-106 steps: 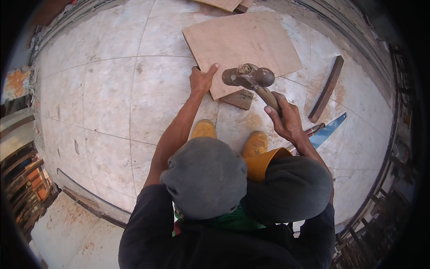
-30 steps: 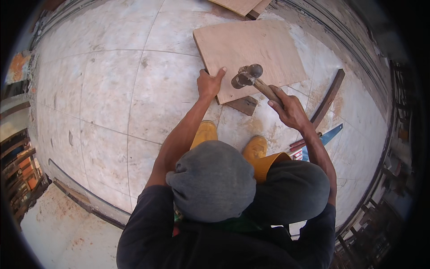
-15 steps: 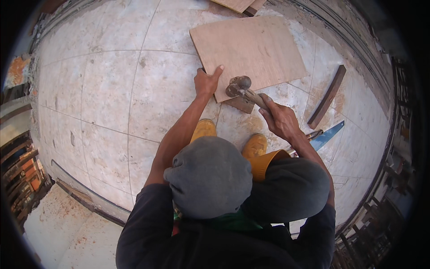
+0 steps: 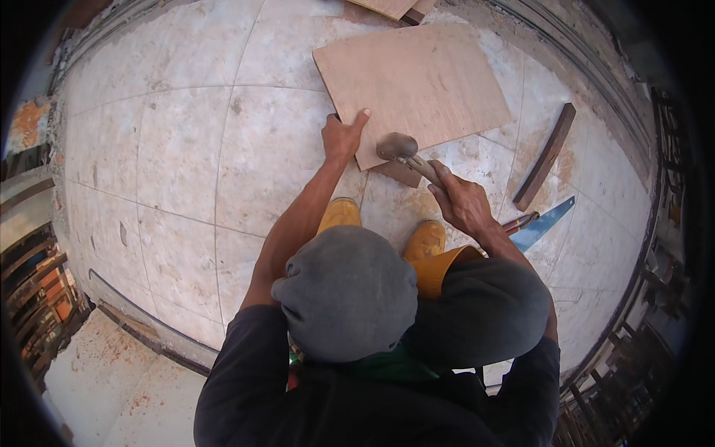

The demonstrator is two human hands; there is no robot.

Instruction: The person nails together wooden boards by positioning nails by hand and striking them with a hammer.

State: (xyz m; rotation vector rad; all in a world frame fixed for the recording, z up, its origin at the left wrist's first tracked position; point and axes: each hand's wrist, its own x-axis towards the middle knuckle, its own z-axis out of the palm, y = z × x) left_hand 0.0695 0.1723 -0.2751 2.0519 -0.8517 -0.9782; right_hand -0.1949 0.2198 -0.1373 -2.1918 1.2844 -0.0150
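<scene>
A flat plywood board [image 4: 424,82] lies ahead of my boots, its near left corner resting over a short wooden block [image 4: 400,174]. My left hand [image 4: 344,138] grips the board's left edge, thumb on top and fingers hidden beneath. In my right hand [image 4: 465,200] is a hammer [image 4: 401,147], held by its wooden handle. The hammer's head is over the board's near edge, right of my left thumb, and is blurred by motion. Whether it touches the wood I cannot tell.
To the right lie a dark wooden strip [image 4: 545,158], a handsaw with a blue blade [image 4: 547,223] and a pincer-like tool [image 4: 521,223] beside it. More boards [image 4: 387,6] lie at the far edge. My yellow boots [image 4: 426,242] stand on the pale tiled floor [image 4: 179,149].
The hammer's head has turned and shifted slightly, and is now blurred. My left hand keeps its hold on the board's edge.
</scene>
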